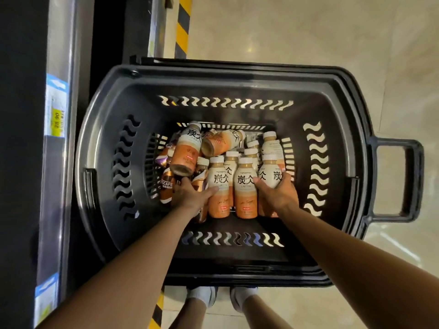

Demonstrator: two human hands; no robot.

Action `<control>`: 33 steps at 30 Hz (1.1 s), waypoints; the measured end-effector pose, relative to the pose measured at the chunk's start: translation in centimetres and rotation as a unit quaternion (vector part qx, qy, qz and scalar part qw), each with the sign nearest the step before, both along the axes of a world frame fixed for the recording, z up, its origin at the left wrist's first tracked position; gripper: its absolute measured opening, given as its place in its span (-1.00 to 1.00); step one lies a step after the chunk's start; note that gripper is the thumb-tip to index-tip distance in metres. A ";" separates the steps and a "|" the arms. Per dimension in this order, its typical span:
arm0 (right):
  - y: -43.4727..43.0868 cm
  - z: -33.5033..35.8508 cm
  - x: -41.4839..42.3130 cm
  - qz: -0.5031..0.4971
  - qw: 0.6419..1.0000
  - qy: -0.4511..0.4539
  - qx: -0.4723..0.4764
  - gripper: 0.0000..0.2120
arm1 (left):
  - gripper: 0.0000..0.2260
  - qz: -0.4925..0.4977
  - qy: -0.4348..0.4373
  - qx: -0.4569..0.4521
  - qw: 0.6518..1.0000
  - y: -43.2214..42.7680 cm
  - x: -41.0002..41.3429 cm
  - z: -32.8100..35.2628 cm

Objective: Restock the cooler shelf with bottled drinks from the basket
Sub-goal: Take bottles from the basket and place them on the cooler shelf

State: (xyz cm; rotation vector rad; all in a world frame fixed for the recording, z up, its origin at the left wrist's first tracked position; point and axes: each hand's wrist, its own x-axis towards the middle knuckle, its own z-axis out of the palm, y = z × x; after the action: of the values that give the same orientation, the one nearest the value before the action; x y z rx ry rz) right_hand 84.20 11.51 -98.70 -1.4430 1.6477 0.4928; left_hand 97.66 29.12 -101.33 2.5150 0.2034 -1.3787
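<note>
**Two hands reaching into one black basket**

Three latte bottles are standing upright in a row inside the basket. The right hand is wrapping thumb and fingers around the rightmost bottle. The left hand is pressing its thumb against the leftmost bottle. Its fingers are lying hidden among brown Nescafe bottles, so I cannot tell whether they are gripping anything. Just beyond those fingertips, two tilted bottles are lying on the pile.

the basket is sitting on the floor, right of the cooler shelf. standing bottles are filling its near side, toppled bottles lying behind-left. the right grip is clasping the rightmost bottle, the left grip reaching in alongside.
</note>
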 end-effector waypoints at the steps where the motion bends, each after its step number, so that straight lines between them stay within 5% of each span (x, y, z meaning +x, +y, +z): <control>1: 0.0 0.3 0.1 -0.029 1.000 -0.006 0.009 -0.15 | -0.16 0.016 0.016 -0.002 1.000 -0.3 0.1 0.3; 8: 1.0 6.5 -1.0 -0.097 0.986 -0.078 0.106 -0.23 | -0.48 0.130 0.056 -0.060 0.988 -1.7 -1.8 8.0; 16: 0.6 26.0 -0.3 -0.111 0.974 -0.151 0.124 -0.32 | -0.90 0.184 0.111 -0.163 0.963 -3.9 -1.6 29.6; 22: 0.2 44.5 1.2 -0.084 0.968 -0.230 0.059 -0.81 | -0.71 0.159 0.069 -0.228 0.958 -5.4 -0.8 48.5; 27: 0.3 57.7 1.6 -0.077 0.949 -0.306 0.012 -0.71 | -0.87 0.164 0.011 -0.306 0.938 -5.6 -0.7 62.0; 33: 1.5 67.9 -0.5 -0.038 0.938 -0.345 -0.030 -0.56 | -0.75 0.178 -0.022 -0.366 0.913 -2.3 -2.7 73.1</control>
State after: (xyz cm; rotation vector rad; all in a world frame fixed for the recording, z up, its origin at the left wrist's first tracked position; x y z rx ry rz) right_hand 83.68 12.99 -30.79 -1.3759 1.1446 -0.1161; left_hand 94.97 26.79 -28.28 1.7738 0.0991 -0.9970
